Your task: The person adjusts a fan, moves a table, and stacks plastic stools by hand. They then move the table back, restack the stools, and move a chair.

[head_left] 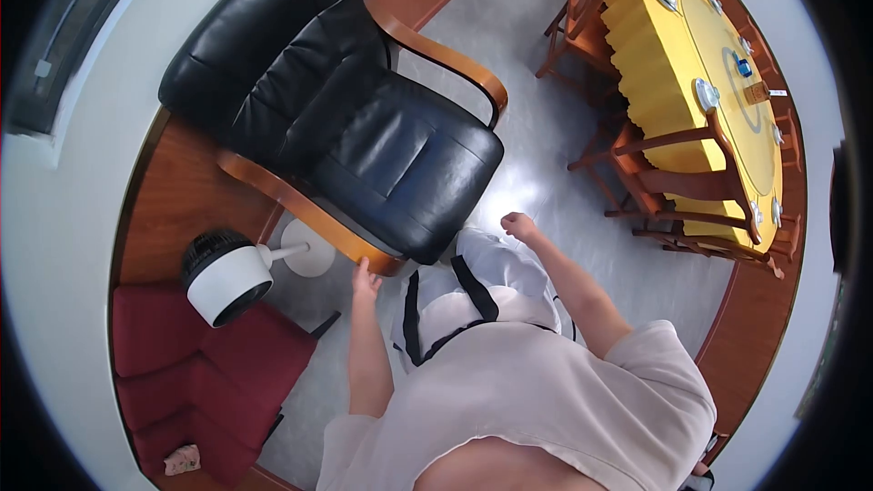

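Observation:
A large black leather armchair (pixel 391 150) with curved wooden armrests stands in front of me. My left hand (pixel 366 280) touches the front end of its near wooden armrest (pixel 309 214), with at least one finger stretched out onto the wood. My right hand (pixel 518 225) is curled in the air beside the chair's seat, apart from it, and whether anything is inside the fingers is hidden. A white and black fan (pixel 227 286) on a round white base (pixel 307 247) stands left of my left hand.
Dark red seats (pixel 214 364) stand at the lower left, with a small pink cloth (pixel 182 460) on them. At the right is a round table with a yellow cloth (pixel 659 64), tableware and wooden chairs (pixel 687 184). Grey floor (pixel 536 127) shows between.

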Available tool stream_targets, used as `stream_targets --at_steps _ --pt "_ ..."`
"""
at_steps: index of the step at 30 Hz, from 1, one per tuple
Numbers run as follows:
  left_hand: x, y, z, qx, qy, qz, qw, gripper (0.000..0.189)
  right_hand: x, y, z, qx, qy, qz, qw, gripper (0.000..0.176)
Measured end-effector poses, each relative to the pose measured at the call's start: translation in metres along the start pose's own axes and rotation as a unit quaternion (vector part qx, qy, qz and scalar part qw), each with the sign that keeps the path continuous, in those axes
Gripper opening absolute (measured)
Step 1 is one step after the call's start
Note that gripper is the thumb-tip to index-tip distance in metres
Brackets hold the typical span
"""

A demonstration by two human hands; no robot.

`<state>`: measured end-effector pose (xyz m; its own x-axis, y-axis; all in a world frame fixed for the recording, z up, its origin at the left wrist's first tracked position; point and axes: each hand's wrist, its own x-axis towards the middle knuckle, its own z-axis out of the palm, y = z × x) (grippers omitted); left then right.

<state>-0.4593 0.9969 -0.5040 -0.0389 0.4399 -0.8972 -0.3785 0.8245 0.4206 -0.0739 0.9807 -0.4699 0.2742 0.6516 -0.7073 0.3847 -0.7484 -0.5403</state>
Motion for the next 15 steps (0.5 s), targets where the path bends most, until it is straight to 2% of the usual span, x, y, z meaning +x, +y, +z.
stream_targets --at_steps 2,4,10,12,14,15 --pt "-0.007 0.002 0.007 -0.004 0.050 -0.005 0.999 0.060 0.018 -0.022 0.004 -0.066 -0.037 -0.075 0.994 0.029" --pt "-0.005 0.003 0.008 0.001 0.043 -0.004 0.999 0.060 0.039 -0.040 0.007 -0.135 -0.026 -0.122 0.983 0.027" --pt "0.005 -0.006 0.005 -0.016 0.024 0.001 1.000 0.063 0.099 -0.106 -0.030 -0.183 -0.017 -0.110 0.977 0.027" --pt "0.004 -0.002 0.010 -0.020 0.049 0.006 0.999 0.066 0.122 -0.124 -0.044 -0.143 0.040 -0.099 0.984 0.033" --pt "0.006 0.002 0.020 -0.003 0.132 -0.016 0.991 0.065 0.153 -0.134 -0.058 -0.155 0.103 -0.142 0.972 0.034" --pt "0.006 0.002 0.022 -0.022 0.143 -0.014 0.989 0.065 0.167 -0.141 -0.066 -0.145 0.129 -0.157 0.968 0.037"
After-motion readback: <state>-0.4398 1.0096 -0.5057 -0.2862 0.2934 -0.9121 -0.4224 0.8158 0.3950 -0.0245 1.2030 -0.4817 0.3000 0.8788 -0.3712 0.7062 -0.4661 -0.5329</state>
